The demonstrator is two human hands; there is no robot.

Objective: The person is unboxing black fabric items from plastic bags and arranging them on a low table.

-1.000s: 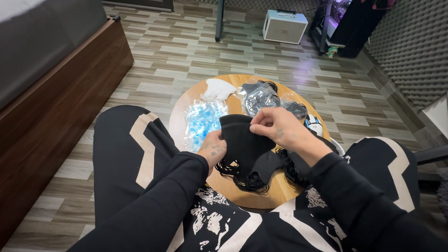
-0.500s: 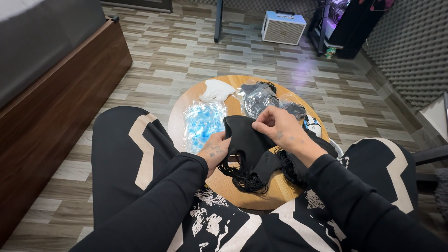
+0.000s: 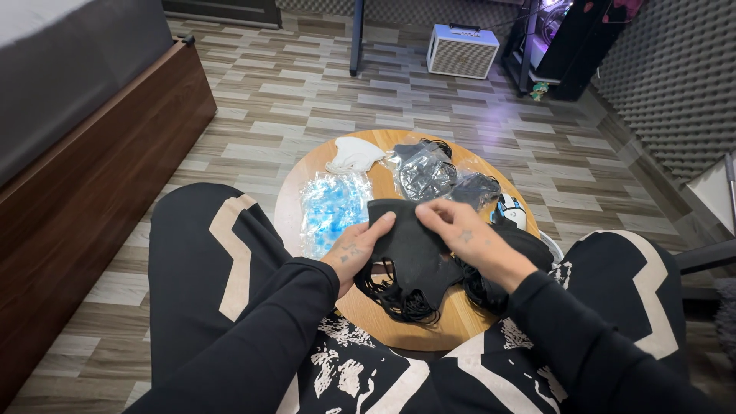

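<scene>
I see both hands over the round wooden table [image 3: 468, 326], between the knees. The left hand [image 3: 354, 253] pinches the left edge of a black cloth face mask [image 3: 410, 241], thumb on top; the right hand [image 3: 460, 234] is closed on its upper right edge. The mask hangs just above the table, near the centre.

Risks, as I judge them:
- Black ear loops [image 3: 395, 299] dangle in a tangle at 6 o'clock under the mask. A pull could drag neighbouring masks off the pile [image 3: 529, 253] at 3 o'clock.
- The table rim sits close to the lap; a loose mask could slip over the near edge.
- Black on black: I could easily grip two layers as one.

Packages, by place:
- 9 o'clock of the mask: clear plastic pouch with blue contents [image 3: 331, 207], crinkled, lying flat.
- 12 o'clock: clear bags holding dark masks [image 3: 425, 172], glossy and wrinkled.
- 11 o'clock: a white moulded mask [image 3: 353, 153], unwrapped.
- 2 o'clock: a small white-and-blue object [image 3: 510, 211], partly hidden; I cannot tell what it is.

Any print is too small to make out.
</scene>
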